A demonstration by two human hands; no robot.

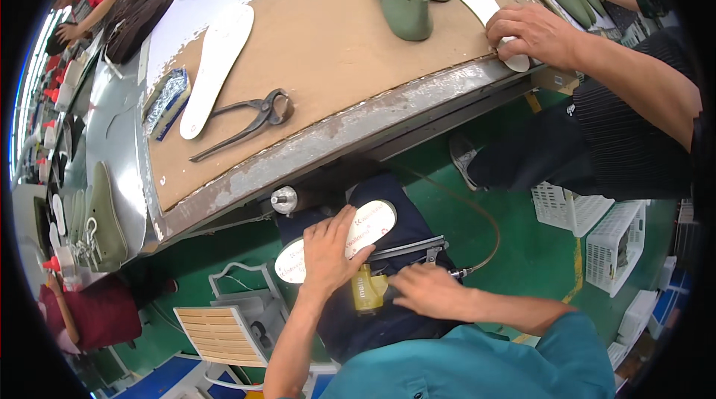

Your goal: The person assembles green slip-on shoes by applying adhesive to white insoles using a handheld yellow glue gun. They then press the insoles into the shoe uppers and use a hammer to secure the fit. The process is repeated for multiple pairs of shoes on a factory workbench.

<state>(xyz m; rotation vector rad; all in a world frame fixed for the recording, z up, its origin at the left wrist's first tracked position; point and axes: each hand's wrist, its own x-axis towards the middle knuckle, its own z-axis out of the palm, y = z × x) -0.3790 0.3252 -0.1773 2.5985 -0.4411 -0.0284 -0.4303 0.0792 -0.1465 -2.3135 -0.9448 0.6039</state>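
A white insole with red and dark print lies across my lap under my left hand. My fingers and thumb hold it around the middle, hiding that part. Beside it, my right hand closes around the handle of a yellow air staple gun. The gun's grey metal magazine points toward the insole, and a hose fitting shows past my knuckles. The insole and the gun sit close together over my dark trousers, just in front of the bench.
On the bench lie pincers, a white insole, a box of staples and green shoe lasts. At right a co-worker's hand presses on a white strip. White crates stand on the green floor; an air hose curves nearby.
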